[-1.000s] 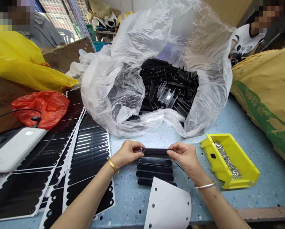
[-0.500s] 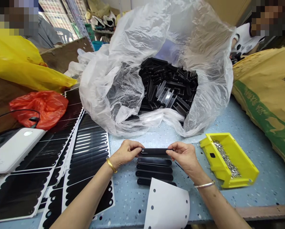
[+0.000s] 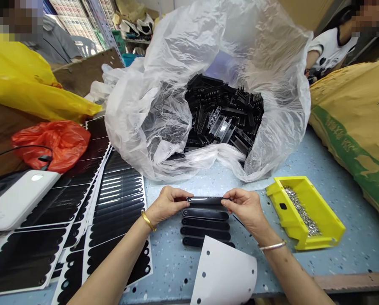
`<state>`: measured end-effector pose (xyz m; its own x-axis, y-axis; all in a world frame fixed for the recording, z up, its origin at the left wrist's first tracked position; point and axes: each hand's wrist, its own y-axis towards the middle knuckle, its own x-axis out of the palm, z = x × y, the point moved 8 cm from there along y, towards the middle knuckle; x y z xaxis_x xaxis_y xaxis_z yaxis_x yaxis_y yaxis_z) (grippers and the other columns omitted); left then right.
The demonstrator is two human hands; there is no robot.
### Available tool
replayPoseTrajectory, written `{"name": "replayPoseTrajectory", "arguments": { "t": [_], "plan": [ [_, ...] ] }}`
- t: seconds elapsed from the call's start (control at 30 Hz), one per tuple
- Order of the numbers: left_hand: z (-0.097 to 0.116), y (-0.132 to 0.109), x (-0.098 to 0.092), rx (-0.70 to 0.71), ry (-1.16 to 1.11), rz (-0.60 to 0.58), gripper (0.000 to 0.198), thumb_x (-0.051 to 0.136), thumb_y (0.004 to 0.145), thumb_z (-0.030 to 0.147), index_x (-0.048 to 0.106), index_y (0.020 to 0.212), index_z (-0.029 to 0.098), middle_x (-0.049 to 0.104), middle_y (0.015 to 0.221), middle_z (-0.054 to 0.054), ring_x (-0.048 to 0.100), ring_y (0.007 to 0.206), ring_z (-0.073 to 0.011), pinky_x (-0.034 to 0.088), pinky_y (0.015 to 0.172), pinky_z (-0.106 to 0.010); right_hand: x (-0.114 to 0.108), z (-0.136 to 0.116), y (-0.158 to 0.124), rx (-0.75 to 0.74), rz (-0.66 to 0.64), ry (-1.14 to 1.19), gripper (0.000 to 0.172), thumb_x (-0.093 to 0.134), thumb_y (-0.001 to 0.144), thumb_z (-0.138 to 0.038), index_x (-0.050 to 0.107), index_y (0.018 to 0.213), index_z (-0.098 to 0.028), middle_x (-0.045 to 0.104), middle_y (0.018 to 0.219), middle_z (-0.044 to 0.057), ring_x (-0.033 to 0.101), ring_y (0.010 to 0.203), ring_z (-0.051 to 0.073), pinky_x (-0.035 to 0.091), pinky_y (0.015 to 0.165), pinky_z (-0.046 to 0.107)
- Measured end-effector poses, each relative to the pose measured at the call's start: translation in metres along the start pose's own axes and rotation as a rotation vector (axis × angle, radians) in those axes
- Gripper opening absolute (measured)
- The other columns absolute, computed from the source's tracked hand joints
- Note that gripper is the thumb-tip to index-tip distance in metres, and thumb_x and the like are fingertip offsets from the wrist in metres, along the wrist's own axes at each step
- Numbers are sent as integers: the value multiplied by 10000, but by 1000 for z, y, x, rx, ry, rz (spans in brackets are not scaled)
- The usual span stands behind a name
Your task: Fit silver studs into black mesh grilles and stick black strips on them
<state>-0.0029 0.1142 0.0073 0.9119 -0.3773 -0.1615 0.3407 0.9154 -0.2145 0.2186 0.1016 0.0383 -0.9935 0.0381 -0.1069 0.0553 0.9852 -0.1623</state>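
Between my two hands is a long black strip-shaped plastic piece (image 3: pixel 207 201) with rounded ends and a small ring at its left end. My left hand (image 3: pixel 168 204) pinches that end between thumb and finger. The right end is pinched by my right hand (image 3: pixel 244 207). Just below lie several similar black pieces (image 3: pixel 205 223) in a stacked row. A white curled sheet with punched holes (image 3: pixel 224 271) partly covers the lowest one. Beyond my hands, a large clear plastic bag (image 3: pixel 128 123) lies open, full of loose black pieces (image 3: pixel 221 114).
A yellow bin (image 3: pixel 327 220) of small metal parts stands right. Sheets of black stickers (image 3: pixel 116 199) spread left, beside a white power bank (image 3: pixel 20 199) and red bag (image 3: pixel 52 142). A brown-green sack (image 3: pixel 357 127) borders the right. Two other people are partly visible behind.
The held black piece has tilted slightly and now catches light along its face. The white sheet has shifted a little to the right. At the back right, a person has moved.
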Motion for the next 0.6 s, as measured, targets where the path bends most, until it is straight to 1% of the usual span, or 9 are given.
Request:
{"name": "replayPoseTrajectory", "arguments": {
  "t": [0.1, 0.27, 0.43, 0.5, 0.6],
  "plan": [
    [0, 0, 0, 2, -9, -1, 289, 702, 662, 247, 756, 910, 108, 722, 737, -67, 606, 641, -152, 454, 602, -251, 0, -2, 0, -7, -1, -13, 143, 766, 561, -239, 655, 598, -157, 557, 461, -31, 476, 390, 90, 366, 385, 209],
    [3, 1, 0, -1, -14, -12, 278, 708, 641, 212, 749, 893, 102, 688, 665, -39, 584, 596, -128, 447, 578, -236, 1, -2, 0, 1, -6, -27, 148, 760, 569, -264, 660, 608, -162, 548, 465, -30, 471, 397, 97, 366, 388, 221],
    [2, 1, -3, -33, -46, 6, 389, 720, 596, 177, 709, 971, 79, 642, 627, -4, 570, 582, -112, 450, 569, -223, 1, 0, 0, 10, -5, 0, 145, 762, 560, -248, 660, 607, -157, 552, 467, -31, 469, 400, 91, 360, 394, 215],
    [1, 1, -3, -46, -28, 13, 351, 708, 619, 194, 704, 950, 79, 648, 639, -12, 583, 591, -118, 459, 572, -226, 1, 1, 0, 8, -8, 11, 135, 758, 563, -236, 662, 612, -154, 554, 471, -32, 470, 404, 89, 359, 401, 213],
    [1, 1, -2, -66, 17, 11, 242, 636, 720, 257, 704, 881, 89, 651, 632, -25, 592, 574, -126, 474, 567, -236, 1, 1, 0, 5, -7, 7, 130, 756, 566, -232, 665, 613, -151, 553, 472, -32, 467, 406, 88, 353, 401, 211]
  ]
}}
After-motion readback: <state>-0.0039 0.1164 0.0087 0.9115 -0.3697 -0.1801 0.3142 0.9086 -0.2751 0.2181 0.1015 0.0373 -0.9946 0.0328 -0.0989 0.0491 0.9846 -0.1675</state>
